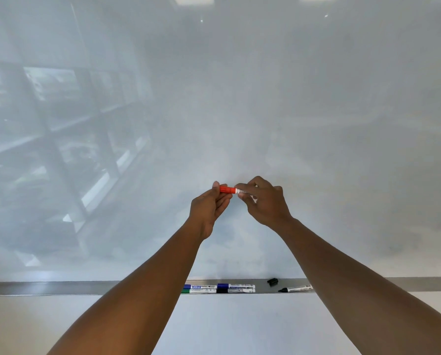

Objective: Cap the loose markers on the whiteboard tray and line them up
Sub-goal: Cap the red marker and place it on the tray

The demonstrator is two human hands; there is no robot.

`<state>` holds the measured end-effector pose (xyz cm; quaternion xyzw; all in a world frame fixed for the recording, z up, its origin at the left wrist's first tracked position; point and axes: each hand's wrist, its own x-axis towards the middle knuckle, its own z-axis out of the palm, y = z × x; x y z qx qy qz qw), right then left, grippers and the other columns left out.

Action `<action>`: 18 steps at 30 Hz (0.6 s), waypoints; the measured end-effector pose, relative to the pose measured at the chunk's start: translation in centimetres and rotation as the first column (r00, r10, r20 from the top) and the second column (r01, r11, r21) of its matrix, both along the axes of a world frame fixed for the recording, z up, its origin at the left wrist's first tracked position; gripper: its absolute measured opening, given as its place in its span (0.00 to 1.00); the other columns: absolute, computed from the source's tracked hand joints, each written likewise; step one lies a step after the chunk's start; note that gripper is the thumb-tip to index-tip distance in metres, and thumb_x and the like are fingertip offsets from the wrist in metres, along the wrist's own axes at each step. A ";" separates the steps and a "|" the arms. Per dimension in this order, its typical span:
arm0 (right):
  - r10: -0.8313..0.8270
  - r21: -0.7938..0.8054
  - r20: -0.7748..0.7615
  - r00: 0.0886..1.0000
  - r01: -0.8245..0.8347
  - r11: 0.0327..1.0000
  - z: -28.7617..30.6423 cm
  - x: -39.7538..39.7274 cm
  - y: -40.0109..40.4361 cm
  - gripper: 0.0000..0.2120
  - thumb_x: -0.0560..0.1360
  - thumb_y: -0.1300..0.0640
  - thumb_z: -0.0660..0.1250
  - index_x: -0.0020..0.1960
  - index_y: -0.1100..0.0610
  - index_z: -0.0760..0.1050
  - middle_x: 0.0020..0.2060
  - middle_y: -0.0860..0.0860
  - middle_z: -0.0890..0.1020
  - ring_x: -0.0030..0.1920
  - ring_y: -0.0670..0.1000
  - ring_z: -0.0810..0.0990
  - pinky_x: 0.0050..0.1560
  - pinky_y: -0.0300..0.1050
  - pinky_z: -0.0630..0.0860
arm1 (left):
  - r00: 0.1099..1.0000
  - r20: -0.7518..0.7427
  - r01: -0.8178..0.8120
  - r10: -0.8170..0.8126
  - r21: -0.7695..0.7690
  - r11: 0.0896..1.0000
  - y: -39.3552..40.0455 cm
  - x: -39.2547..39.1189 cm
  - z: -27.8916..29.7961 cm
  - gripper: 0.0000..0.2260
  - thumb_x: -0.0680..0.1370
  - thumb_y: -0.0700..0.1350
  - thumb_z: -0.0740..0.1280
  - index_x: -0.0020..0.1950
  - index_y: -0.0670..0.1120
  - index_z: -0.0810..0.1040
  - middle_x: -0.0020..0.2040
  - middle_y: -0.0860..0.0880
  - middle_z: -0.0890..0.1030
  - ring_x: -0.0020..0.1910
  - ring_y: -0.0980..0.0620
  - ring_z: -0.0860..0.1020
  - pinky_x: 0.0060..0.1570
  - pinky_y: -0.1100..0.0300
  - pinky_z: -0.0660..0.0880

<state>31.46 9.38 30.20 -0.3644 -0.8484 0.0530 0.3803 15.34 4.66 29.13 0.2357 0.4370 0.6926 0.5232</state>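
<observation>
Both hands are raised in front of the whiteboard, holding a red marker between them. My left hand point(209, 208) pinches its red cap point(226, 189), which sits on the marker's end. My right hand point(264, 201) grips the white barrel point(242, 192), mostly hidden by the fingers. Below, on the metal tray point(60, 288), several capped markers lie in two rows: two blue ones point(236, 286), a green one point(200, 291) and a black one point(236, 291). To their right lies an uncapped black marker point(295, 289), tip pointing left, with a loose black cap point(272, 281) just behind it.
The glossy whiteboard point(316, 124) fills the view and reflects windows on the left. A pale wall point(240, 324) runs below the tray. My forearms cross over the tray at the middle and right.
</observation>
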 end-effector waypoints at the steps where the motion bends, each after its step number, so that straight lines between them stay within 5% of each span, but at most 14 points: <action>1: 0.001 0.002 -0.014 1.000 -0.001 1.000 0.2 0.0 0.0 0.11 0.78 0.53 0.65 0.58 0.46 0.80 0.46 0.49 0.79 0.46 0.51 0.79 0.49 0.55 0.76 | 1.000 0.007 -0.002 0.002 0.004 1.000 0.0 -0.1 0.2 0.14 0.79 0.49 0.67 0.56 0.40 0.82 0.49 0.44 0.86 0.49 0.51 0.85 0.44 0.63 0.81; 18: -0.009 -0.046 -0.204 0.979 0.000 0.999 1.8 -0.5 0.8 0.09 0.75 0.58 0.69 0.54 0.49 0.81 0.43 0.52 0.76 0.45 0.52 0.78 0.49 0.61 0.77 | 0.997 -0.043 -0.062 0.065 0.077 0.995 0.5 -0.1 3.1 0.08 0.75 0.41 0.73 0.52 0.38 0.84 0.45 0.45 0.87 0.43 0.50 0.86 0.43 0.64 0.81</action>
